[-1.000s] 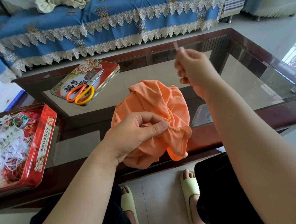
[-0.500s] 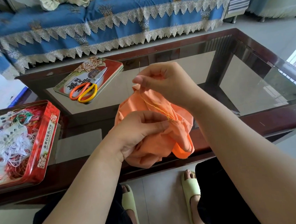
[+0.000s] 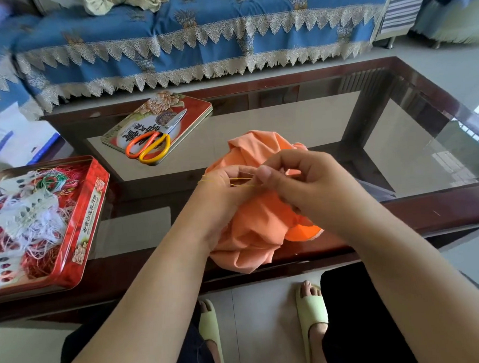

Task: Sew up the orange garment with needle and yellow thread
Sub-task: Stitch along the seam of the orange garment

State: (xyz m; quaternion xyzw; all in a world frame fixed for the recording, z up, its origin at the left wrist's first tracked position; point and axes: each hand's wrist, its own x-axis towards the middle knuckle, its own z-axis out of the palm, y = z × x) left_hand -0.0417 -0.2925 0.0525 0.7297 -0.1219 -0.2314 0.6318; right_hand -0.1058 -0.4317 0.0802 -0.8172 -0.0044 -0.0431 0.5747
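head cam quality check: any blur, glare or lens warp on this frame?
Head view: motion smear at the top-left corner; wide-angle bend along the sofa cover and table. The glass top mirrors a bright window at right. Both hands, left hand and right hand, are fairly sharp; the yellow thread reads, the needle does not.

Both hands meet, fingers curled – left hand [image 3: 228,193], right hand [image 3: 305,183].
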